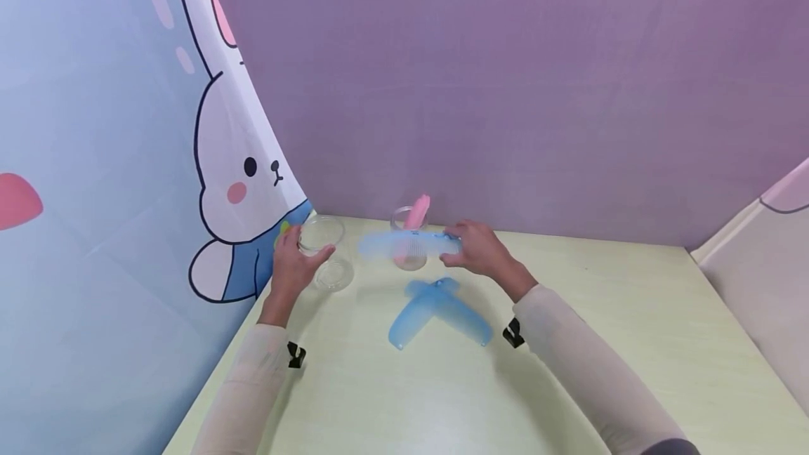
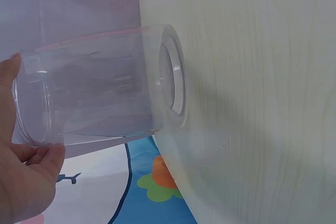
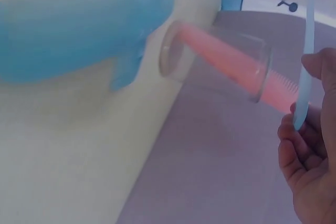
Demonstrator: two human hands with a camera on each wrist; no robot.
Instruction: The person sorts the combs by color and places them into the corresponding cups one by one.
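One relation appears to govern the coming move: the long axis of the blue comb (image 1: 392,244) against the upright axis of a jar. Your right hand (image 1: 482,251) pinches this comb at its right end, thumb against fingers, and holds it nearly level above the desk (image 1: 430,399); its free end points toward your left hand (image 1: 296,262). That hand grips the left jar (image 2: 100,85) near the mouth, with the base on the desk. The second jar (image 3: 207,77) stands upright between your hands with the pink comb (image 1: 417,213) leaning inside; in the head view the blue comb overlaps it. The right hand is nearer the second jar. If the comb is to enter either mouth, rotate its axis toward vertical first; a level sweep to the left could strike the pink comb. Two other blue combs (image 1: 436,300) lie splayed on the desk, nearer you.
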